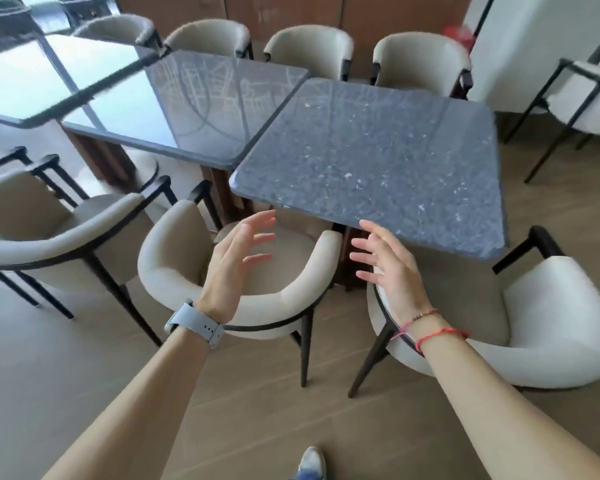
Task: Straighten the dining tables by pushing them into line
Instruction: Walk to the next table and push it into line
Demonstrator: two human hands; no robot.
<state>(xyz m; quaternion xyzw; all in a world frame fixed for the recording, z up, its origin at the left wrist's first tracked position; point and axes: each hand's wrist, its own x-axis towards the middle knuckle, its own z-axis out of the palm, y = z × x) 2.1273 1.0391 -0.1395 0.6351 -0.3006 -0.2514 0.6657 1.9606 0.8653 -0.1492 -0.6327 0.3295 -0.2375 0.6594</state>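
Observation:
Three dark stone-topped dining tables stand in a row. The nearest table (371, 161) is turned askew and sits closer to me than the middle table (194, 98), which it meets along its left edge. A third table (21, 77) lies at the far left. My left hand (238, 258), with a grey watch on the wrist, hovers with spread fingers just short of the nearest table's front edge. My right hand (387, 265), with red strings on the wrist, hovers open below that same edge. Neither hand touches the table.
A cream armchair (174, 258) stands tucked under the nearest table right below my left hand. Another armchair (551, 323) is under my right arm. Several more chairs line the far side, the left and the right. Wooden floor lies around my foot (311, 460).

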